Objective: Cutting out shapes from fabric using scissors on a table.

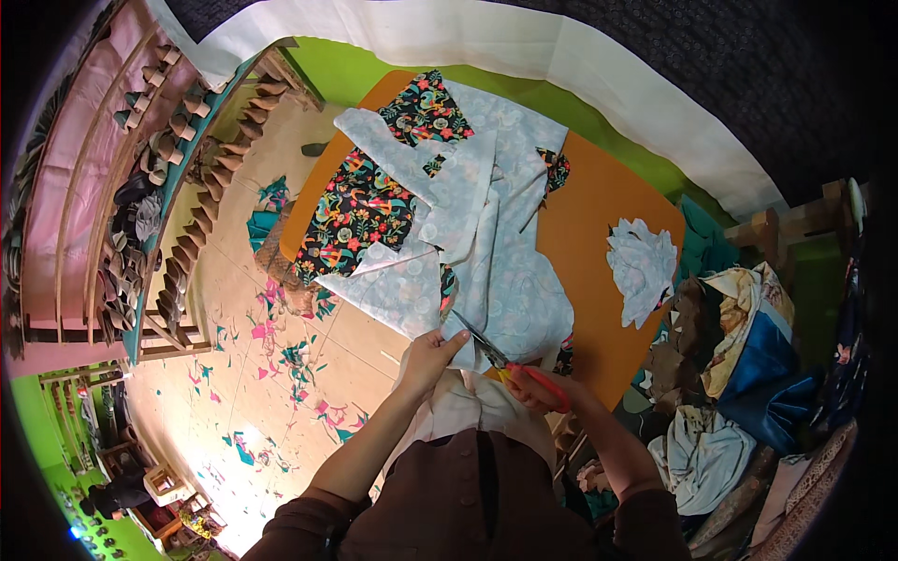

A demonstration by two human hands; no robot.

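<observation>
Nearest you, your brown buttoned top [458,496] meets a loose cream cloth [486,402] below the table edge. Your right hand [538,385] is closed around the red and yellow handles of the scissors [493,353]. They sit at the near edge of the table, with their long axis slanting: handles toward you and to the right, slim dark metal tips away from you and to the left. Your left hand [432,355] pinches the near edge of the fabric [524,290], thumb on top, just left of the blades; you cannot tell how wide the blades stand.

The fabric spreads loosely away from you, thin and softly creased, in overlapping irregular panels. Its pale bluish-white reverse mostly faces up; where it turns over, the face is black with a dense red, orange and teal print. Beneath lies a smooth orange-brown table [599,252] with rounded corners, and on its right rests a jagged-edged stack of pale pieces [642,271].

To your right, crumpled cloths [702,458] are heaped beside glossy blue material [762,355]. To your left, pink and teal scraps [299,365] litter the pale tiled floor [243,327]; beyond, shelves [140,309] carry rows of pointed shoe shapes [213,182].
</observation>
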